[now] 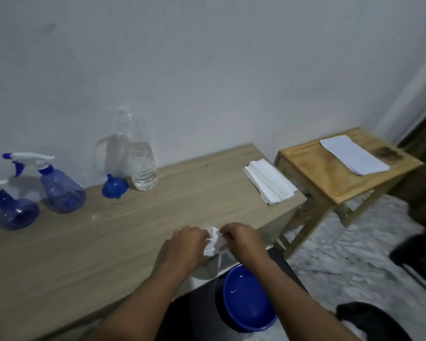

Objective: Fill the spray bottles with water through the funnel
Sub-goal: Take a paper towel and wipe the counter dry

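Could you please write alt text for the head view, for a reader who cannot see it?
The left hand and right hand pinch a crumpled white tissue at the wooden table's near edge. Two blue spray bottles, a blue funnel and a clear water bottle sit farther back.

Left hand (187, 244) and right hand (241, 239) meet close together, both pinching a tissue (214, 243).
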